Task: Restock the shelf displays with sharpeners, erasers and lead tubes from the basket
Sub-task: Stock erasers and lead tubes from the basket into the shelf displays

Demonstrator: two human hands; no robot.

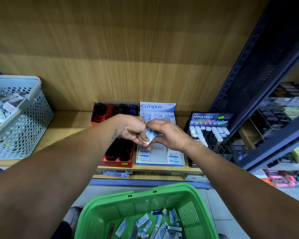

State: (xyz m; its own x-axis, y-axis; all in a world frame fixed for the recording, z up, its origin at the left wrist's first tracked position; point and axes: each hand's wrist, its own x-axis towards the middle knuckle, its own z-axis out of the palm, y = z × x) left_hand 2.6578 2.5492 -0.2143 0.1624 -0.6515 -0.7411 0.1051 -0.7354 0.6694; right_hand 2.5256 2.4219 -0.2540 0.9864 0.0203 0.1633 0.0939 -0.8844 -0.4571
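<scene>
My left hand [133, 131] grips a small stack of white-and-blue erasers [149, 136] above the white Campus display box [160, 152] on the wooden shelf. My right hand [169, 133] meets it there, fingertips pinching the top of the same erasers. A few erasers lie at the box's front corners. The green basket [145, 202] sits below in front of me, holding several more erasers [143, 223] and dark lead tubes.
A red tray of dark sharpeners [118, 149] stands left of the Campus box. A black Hi-Polymer display [209, 128] stands to its right. A pale perforated basket [16, 118] sits at shelf left. A blue metal upright [259, 75] borders the right.
</scene>
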